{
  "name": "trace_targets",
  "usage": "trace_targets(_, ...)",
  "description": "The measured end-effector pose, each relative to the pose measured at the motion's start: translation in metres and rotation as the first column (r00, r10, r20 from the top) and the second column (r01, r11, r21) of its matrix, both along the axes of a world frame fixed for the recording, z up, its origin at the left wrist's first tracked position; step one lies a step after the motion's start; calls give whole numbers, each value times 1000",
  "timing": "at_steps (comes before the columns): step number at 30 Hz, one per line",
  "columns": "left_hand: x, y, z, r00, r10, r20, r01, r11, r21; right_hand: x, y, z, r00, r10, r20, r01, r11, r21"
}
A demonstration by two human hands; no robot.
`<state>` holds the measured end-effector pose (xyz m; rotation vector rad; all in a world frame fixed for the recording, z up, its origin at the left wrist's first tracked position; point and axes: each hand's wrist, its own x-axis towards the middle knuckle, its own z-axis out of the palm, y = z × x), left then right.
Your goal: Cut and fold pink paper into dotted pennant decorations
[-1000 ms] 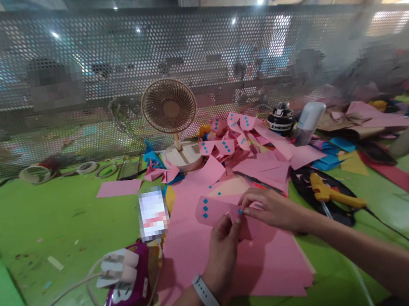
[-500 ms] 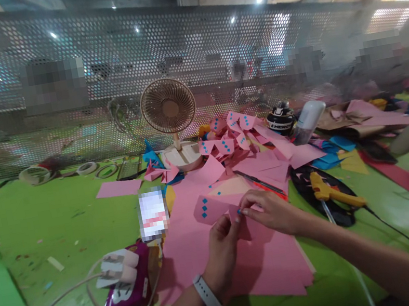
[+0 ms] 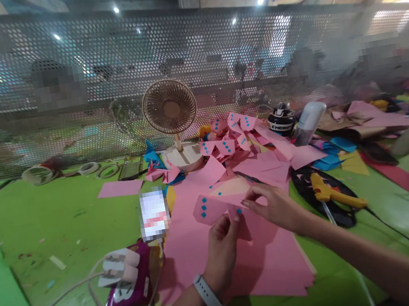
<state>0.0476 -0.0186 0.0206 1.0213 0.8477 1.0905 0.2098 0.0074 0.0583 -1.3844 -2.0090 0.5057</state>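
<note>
My left hand (image 3: 222, 242), wearing a pale watch strap (image 3: 209, 297), pinches the lower edge of a folded pink paper piece (image 3: 216, 209) between thumb and fingers. Blue diamond shapes (image 3: 204, 200) line the paper's left part, and one blue diamond (image 3: 239, 211) sits near my left thumb tip. Just above that diamond is my right hand (image 3: 273, 207), its thumb and index fingertips drawn close together; whether anything small is between them is hidden. Under both hands lies a stack of large pink sheets (image 3: 192, 260). A cream paper piece (image 3: 230, 186) with loose blue diamonds rests behind.
A yellow glue gun (image 3: 336, 193) lies on a black plate at right. Behind are a fan (image 3: 171, 111), a heap of pink pieces (image 3: 240, 131) and a bottle (image 3: 312, 121). A phone (image 3: 154, 212) and a purple power strip (image 3: 129, 287) with cables are at left.
My right hand has lifted off the blue diamond and shifted slightly up and right, leaving the diamond on the pink paper. My left hand keeps its hold.
</note>
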Motion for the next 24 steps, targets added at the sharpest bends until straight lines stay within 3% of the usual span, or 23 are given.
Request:
trace_targets(9, -1, 2, -6, 1000, 27, 1, -27, 999, 36, -8, 8, -10, 995, 89, -36, -93, 981, -169)
trace_targets(13, -2, 4, -8, 998, 59, 12, -59, 998, 14, -9, 13, -12, 992, 109, -64, -117, 983, -140)
trace_targets(19, -2, 2, 5, 983, 167, 75, -162, 984, -70, -7, 13, -15, 981, 119, -153, -136, 985, -106)
trace_targets(24, -4, 9, -6, 974, 188, 128, -176, 979, -105, -14, 8, -11, 973, 167, -160, -181, 980, -79)
